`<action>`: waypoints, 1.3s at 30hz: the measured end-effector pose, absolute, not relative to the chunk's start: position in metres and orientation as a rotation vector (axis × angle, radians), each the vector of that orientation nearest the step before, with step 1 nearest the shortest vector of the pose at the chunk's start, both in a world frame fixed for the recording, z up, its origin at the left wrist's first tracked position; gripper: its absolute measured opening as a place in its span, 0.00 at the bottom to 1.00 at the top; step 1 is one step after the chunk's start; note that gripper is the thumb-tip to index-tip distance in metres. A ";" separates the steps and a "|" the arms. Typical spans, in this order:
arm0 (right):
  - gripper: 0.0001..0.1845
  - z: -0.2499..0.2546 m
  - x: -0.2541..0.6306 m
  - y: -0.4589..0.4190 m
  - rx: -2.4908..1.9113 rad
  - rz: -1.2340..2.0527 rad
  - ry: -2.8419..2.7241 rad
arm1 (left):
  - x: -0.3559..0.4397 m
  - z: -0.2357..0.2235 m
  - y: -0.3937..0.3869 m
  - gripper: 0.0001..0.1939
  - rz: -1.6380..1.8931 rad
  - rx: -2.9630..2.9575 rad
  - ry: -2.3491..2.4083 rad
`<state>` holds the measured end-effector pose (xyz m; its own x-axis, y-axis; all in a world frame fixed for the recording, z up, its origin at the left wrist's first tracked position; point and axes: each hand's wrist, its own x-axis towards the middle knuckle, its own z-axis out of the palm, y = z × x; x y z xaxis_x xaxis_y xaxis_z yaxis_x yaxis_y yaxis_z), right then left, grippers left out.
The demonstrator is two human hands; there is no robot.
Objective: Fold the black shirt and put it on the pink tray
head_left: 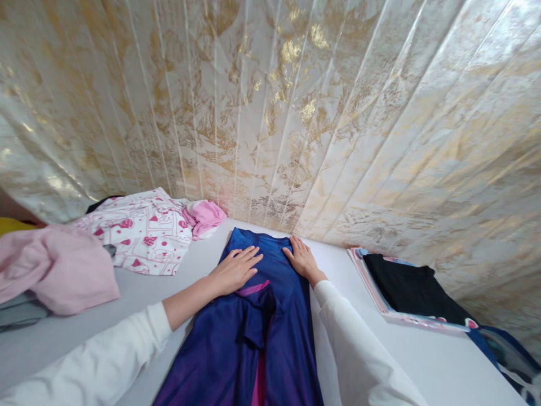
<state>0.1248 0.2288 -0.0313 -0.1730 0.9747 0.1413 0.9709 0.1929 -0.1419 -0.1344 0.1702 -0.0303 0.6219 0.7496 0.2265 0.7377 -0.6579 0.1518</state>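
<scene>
A pair of dark blue trousers with purple tones and pink trim lies spread on the white surface, its waist end toward the wall. My left hand rests flat on the upper left part of the cloth, fingers stretched out. Near the top right corner of the waist, my right hand presses down with fingers extended. Both hands are open. A loose fold of fabric bunches between the two legs, and the lower ends run out of view at the bottom.
On the left lie a pale pink garment, a white garment with red print and a bright pink cloth. A stack with a folded black garment on top sits at right. A gold-patterned wall covering rises behind the white surface.
</scene>
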 end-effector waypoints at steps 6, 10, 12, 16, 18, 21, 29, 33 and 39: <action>0.29 -0.030 0.124 0.258 -1.725 -0.151 -2.263 | -0.133 -0.027 0.190 0.23 0.444 2.804 1.337; 0.23 -0.027 0.124 0.273 -1.654 -0.233 -2.254 | -0.131 -0.031 0.199 0.22 0.478 2.794 1.360; 0.20 -0.025 0.123 0.277 -1.630 -0.239 -2.256 | -0.131 -0.033 0.204 0.22 0.488 2.789 1.352; 0.19 -0.024 0.125 0.270 -1.616 -0.197 -2.237 | -0.131 -0.027 0.207 0.22 0.493 2.775 1.330; 0.22 -0.025 0.127 0.254 -1.634 -0.161 -2.194 | -0.131 -0.014 0.192 0.22 0.531 2.789 1.272; 0.27 -0.029 0.132 0.213 -1.672 -0.091 -2.114 | -0.129 0.013 0.142 0.22 0.644 2.857 0.905; 0.32 -0.032 0.124 0.077 -1.551 0.184 -2.205 | -0.103 0.024 0.010 0.06 0.559 3.042 0.227; 0.29 -0.028 0.117 0.047 -1.521 0.223 -2.257 | -0.098 0.020 0.002 0.08 0.694 2.953 0.238; 0.33 -0.018 0.115 0.042 -1.630 0.203 -2.376 | -0.115 0.017 -0.011 0.11 0.586 2.701 0.379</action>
<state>0.1152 0.0424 -0.0178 -0.3412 0.9312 0.1284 0.8960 0.3635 -0.2550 -0.1145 -0.0111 0.0169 0.8786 0.3274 0.3476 0.1824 -0.9029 0.3893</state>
